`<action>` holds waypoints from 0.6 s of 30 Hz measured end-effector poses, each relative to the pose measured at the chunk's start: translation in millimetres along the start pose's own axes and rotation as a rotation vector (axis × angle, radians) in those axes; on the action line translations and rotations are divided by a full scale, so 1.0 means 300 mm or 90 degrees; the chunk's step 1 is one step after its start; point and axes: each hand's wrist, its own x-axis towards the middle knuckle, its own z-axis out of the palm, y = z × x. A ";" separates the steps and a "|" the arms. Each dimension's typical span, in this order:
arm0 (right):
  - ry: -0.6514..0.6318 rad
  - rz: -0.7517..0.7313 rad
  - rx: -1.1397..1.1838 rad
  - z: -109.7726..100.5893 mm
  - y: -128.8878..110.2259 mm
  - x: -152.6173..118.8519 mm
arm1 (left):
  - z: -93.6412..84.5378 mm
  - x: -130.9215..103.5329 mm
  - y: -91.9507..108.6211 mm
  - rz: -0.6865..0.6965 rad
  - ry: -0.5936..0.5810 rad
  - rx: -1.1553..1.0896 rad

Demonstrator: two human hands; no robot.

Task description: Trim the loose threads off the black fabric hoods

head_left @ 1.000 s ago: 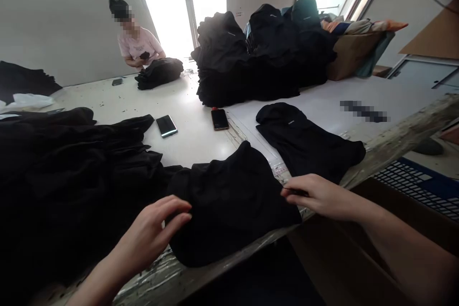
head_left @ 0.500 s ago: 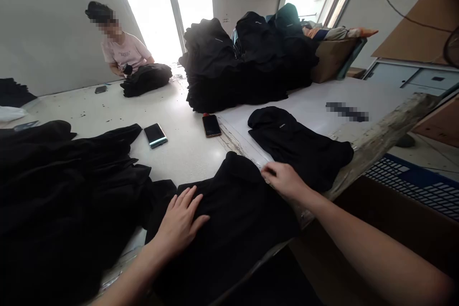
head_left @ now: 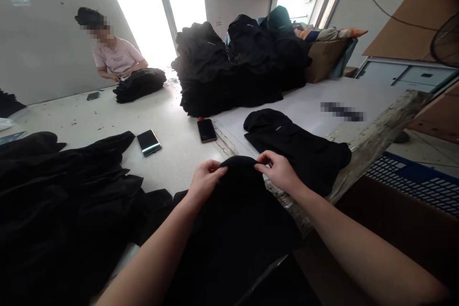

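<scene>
A black garment with a rounded, hood-like top lies before me across the table's near edge. My left hand pinches the left side of that rounded top, and my right hand pinches its right side. Just beyond my right hand lies a second black garment, spread flat with a small light mark near its top. To the left, a loose heap of black garments covers the table.
Two phones, one left and one nearer the middle, lie on the white table. Tall stacks of black garments stand behind. Across the table a person sits by a smaller pile. A blue crate is lower right.
My left hand has lifted from flat on the garment and moved right to its top edge, closing on it. My right hand also grips the top. The seated person's hands have moved lower.
</scene>
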 end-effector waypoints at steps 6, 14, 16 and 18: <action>0.020 -0.012 0.124 -0.063 -0.033 -0.100 | -0.050 -0.185 0.023 -0.153 -0.171 -0.386; 0.042 -0.123 0.063 -0.072 -0.027 -0.168 | -0.031 -0.277 0.012 -0.226 -0.319 -0.495; -0.002 -0.165 0.029 -0.085 -0.026 -0.181 | -0.024 -0.284 0.014 -0.239 -0.332 -0.502; -0.056 -0.186 -0.012 -0.105 -0.029 -0.193 | -0.019 -0.288 0.018 -0.246 -0.343 -0.506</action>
